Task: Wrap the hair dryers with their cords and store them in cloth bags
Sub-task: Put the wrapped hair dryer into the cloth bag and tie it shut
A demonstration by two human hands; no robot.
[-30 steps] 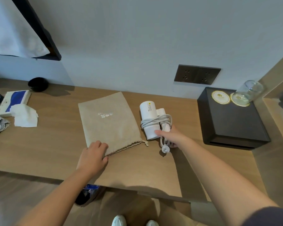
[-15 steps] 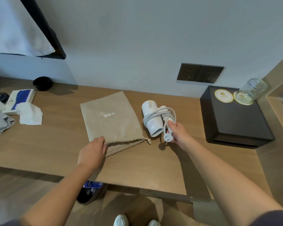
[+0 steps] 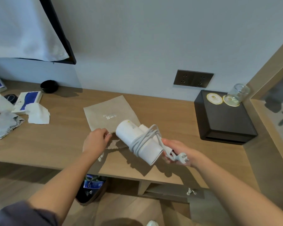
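A white hair dryer (image 3: 136,141) with its grey cord wound around the body is lifted above the wooden desk (image 3: 55,144). My right hand (image 3: 175,150) grips it at the handle end, with the plug (image 3: 181,156) sticking out by my fingers. The dryer's barrel points toward the mouth of a beige cloth bag (image 3: 108,115) lying flat on the desk. My left hand (image 3: 96,141) pinches the bag's gathered opening edge and lifts it a little. A drawstring end hangs below that hand.
A black box (image 3: 222,121) with two round coasters and a tipped glass jar (image 3: 238,92) stands at the right. Tissues, a folded cloth (image 3: 5,124) and a small black bowl (image 3: 49,86) lie at the left. A wall socket (image 3: 193,78) is behind; a bin sits under the desk.
My right hand has picked the wrapped dryer off the desk and brought it left toward the bag's mouth. My left hand has taken hold of the bag's opening edge.
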